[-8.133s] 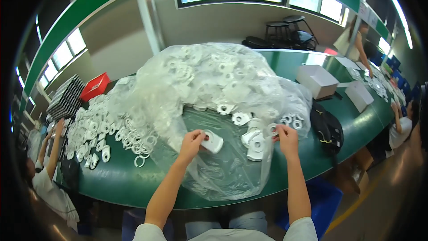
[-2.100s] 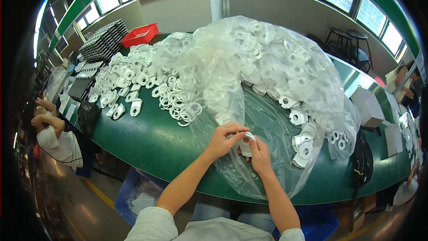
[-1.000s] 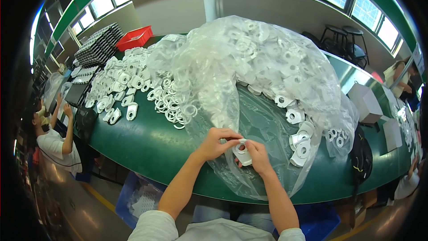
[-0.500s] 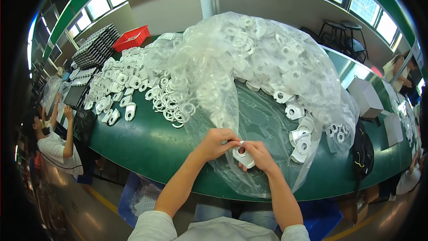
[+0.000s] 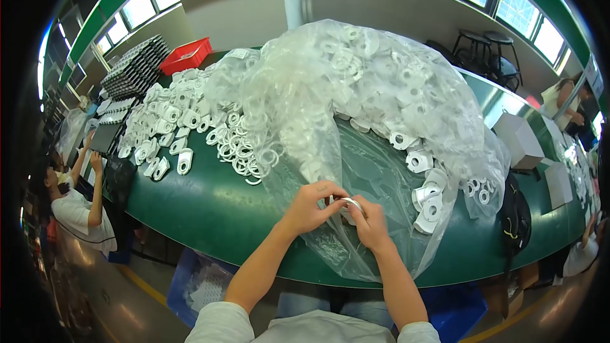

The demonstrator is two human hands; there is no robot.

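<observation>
In front of me, both hands hold a white plastic part (image 5: 352, 202) between them, its rounded rim tilted up. My left hand (image 5: 312, 206) is closed, thumb and fingers pinching the part's left side. On the other side my right hand (image 5: 370, 221) grips it, thumb along the rim. Fingers hide most of the part. A clear plastic bag (image 5: 305, 114) spreads below and beyond my hands, covering a big heap of similar white parts (image 5: 406, 98). Several uncovered white parts (image 5: 432, 206) lie right of my hands.
On the green table (image 5: 210, 206), loose white parts (image 5: 184, 162) and a pile of white rings (image 5: 240, 152) lie left. Farther back are a red bin (image 5: 185, 56) and stacked black trays (image 5: 135, 67). White boxes (image 5: 518, 140) stand right; a co-worker (image 5: 79, 206) sits far left.
The white part has been lifted slightly and turned, from its holed face showing to its rim showing nearly edge-on. Both hands have shifted their fingers around it.
</observation>
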